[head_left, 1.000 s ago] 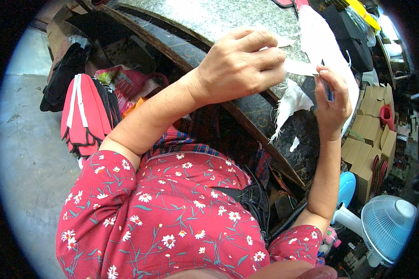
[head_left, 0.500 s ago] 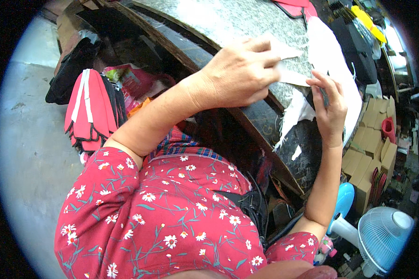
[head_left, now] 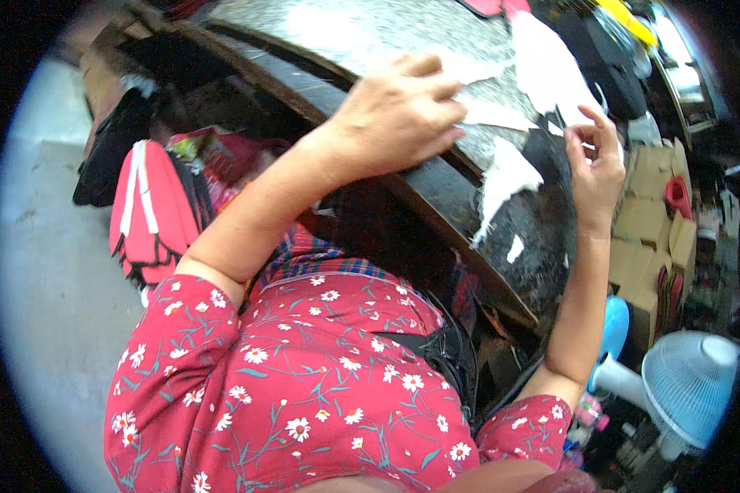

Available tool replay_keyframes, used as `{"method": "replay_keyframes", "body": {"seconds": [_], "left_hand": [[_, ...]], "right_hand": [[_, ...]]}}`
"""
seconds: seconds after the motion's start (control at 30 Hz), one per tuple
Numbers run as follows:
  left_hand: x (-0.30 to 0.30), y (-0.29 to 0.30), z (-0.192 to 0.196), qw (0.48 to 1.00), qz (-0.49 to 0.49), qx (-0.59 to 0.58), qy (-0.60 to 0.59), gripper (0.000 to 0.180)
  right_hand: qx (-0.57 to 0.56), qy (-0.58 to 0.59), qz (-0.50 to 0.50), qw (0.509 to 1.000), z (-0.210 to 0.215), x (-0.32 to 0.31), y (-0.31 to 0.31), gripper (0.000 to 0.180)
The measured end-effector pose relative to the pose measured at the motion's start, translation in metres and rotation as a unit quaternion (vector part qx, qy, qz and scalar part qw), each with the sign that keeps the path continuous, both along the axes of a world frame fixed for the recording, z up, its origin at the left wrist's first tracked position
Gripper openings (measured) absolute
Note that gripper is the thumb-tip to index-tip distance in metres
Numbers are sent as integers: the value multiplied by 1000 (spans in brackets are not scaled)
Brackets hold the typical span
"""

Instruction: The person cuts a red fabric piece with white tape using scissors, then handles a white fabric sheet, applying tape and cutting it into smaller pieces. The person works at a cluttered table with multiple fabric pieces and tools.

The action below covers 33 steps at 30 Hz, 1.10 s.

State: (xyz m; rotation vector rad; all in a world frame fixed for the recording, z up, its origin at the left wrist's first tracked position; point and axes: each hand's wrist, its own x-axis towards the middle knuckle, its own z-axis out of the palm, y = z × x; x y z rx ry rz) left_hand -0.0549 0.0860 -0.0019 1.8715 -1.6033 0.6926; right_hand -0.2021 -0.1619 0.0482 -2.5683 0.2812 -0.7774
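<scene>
My left hand [head_left: 403, 107] is over the table edge with its fingers curled in. A narrow white cloth strip [head_left: 501, 117] runs from its fingertips toward the right, and a second pale strip [head_left: 478, 74] shows just beyond. My right hand [head_left: 596, 164] is raised at the table's right side, thumb and index finger drawn together. What they pinch, if anything, is too small to make out. Beside those fingertips, a large white cloth piece [head_left: 551, 62] lies over the table. A frayed white scrap [head_left: 508, 181] rests between my hands, nearer to me.
The grey speckled tabletop [head_left: 345, 29] has a dark wooden edge [head_left: 436, 214]. Stacked red pieces with black trim [head_left: 152, 201] are at the left. Cardboard boxes [head_left: 641, 214] and a blue and white fan [head_left: 691, 390] stand at the right. A small white scrap [head_left: 515, 249] lies near the edge.
My right hand has moved away from the strip's end, to the right. My left hand has shifted slightly left, and the gap between my hands has widened. The whole view has shifted a little.
</scene>
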Motion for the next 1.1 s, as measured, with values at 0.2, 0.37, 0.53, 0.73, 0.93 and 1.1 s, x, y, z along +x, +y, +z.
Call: {"method": "replay_keyframes", "body": {"seconds": [0.2, 0.37, 0.53, 0.73, 0.93, 1.1], "left_hand": [[0, -5, 1, 998, 27, -46, 29, 28], [1, -19, 1, 990, 47, -134, 13, 34], [0, -22, -2, 990, 53, -134, -5, 32], [2, -24, -5, 992, 53, -112, -2, 31], [2, -27, -5, 994, 54, -96, -15, 28], [8, -22, 0, 978, 10, -194, 70, 19]], "right_hand": [[74, 252, -53, 963, 17, -44, -25, 25], [-54, 223, -137, 964, 10, -56, -26, 20], [-110, 188, -169, 961, 3, -52, -13, 22], [-116, 143, -88, 979, -4, -72, 21, 24], [93, 143, -112, 979, 3, -108, 45, 22], [-75, 176, -142, 971, 10, -121, 43, 31]]}}
